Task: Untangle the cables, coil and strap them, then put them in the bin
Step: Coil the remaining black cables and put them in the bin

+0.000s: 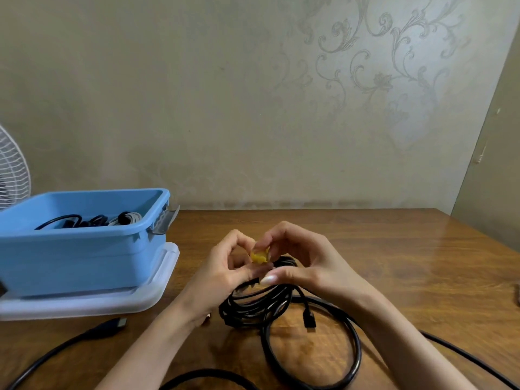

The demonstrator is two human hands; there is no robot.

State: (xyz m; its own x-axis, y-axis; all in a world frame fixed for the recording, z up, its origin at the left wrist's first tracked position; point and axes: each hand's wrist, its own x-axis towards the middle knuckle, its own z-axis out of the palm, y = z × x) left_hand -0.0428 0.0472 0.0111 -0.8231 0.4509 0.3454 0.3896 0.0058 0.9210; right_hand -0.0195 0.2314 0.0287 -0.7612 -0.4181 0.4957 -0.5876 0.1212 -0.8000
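Wooden table (394, 263): glossy brown, grain visible. Wall (225, 108) behind it: beige, pale scroll-and-flower pattern at upper right. White fan grille (12, 170) at left edge, cut off by frame. Translucent plastic lid (157, 288) flat on table, left side.

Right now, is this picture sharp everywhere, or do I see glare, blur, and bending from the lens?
Head view: soft, even light, with pale glare on the table at right; the yellow strap and the plug at lower left look slightly blurred; the wall corner at right leans, probably from the wide lens.
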